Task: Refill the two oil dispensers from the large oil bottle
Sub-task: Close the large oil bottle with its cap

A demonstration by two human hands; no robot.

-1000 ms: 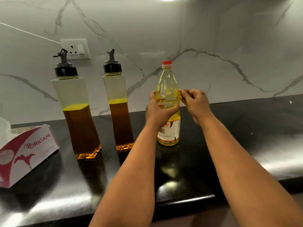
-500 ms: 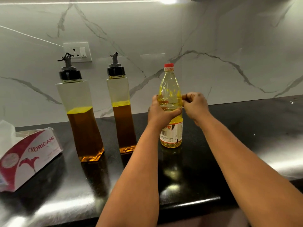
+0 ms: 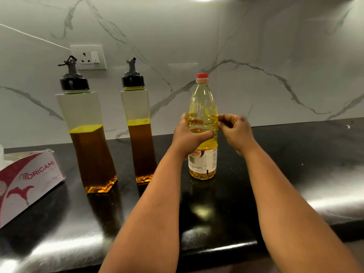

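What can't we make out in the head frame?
- Oil bottle: middle hidden by left hand; label print too small to read.
- Right hand: fingertips at the bottle's edge, grip unclear.
- Tissue box: cut off by the left edge.
- Dispenser spouts: open or shut, too small.

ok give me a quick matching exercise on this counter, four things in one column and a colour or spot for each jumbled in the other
Things:
1. oil bottle cap
2. left dispenser
3. tissue box
4. wall socket

Descriptions:
A. white and pink, at the counter's far left edge
B. red, on top of the bottle that the left hand grips
C. white plate on the marble wall, behind the pourer spout
D. black collar, dark amber oil filling about its lower half

Pairs: 1-B, 2-D, 3-A, 4-C
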